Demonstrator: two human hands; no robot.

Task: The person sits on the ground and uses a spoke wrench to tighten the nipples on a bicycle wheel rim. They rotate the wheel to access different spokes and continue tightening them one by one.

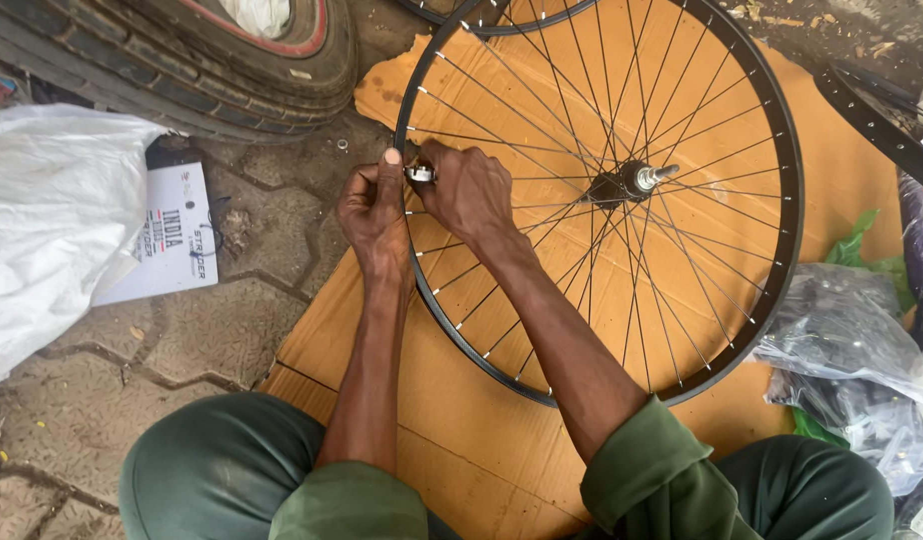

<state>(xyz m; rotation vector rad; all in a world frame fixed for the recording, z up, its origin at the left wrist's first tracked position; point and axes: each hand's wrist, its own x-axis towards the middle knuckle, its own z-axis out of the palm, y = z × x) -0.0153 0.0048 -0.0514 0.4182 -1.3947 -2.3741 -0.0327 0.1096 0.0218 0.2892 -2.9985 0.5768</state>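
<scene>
While we sit cross-legged on the ground, our bicycle wheel (602, 190) lies flat on a sheet of cardboard (432, 440) and fills the upper middle and right of the frame. It's a black rim with thin metal spokes (682, 290) running to a hub (630, 182) whose axle sticks out toward the right.

Both hands meet at the left edge of the rim, a bit left of center in the frame. Our left hand (375, 212) is curled around the outside of the rim, thumb pointing up along it, fingers closed against the rim. Our right hand (469, 190) comes in over the spokes and is closed on a small silvery tool (420, 174) pinched right at the rim, just beside the left thumb. We can't really make out what kind of tool it is, most of it is hidden by the fingers.

Green sleeves (652, 470) and green trousers (217, 465) sit along the bottom of the frame. Upper left there's a big rubber tyre (212, 55), and below it a white plastic bag (52, 220) touching a white printed card (177, 235) on the paving stones (182, 330). Lower right has a heap of clear and green plastic bags (852, 340). Another black rim (877, 120) pokes in at the upper right.
</scene>
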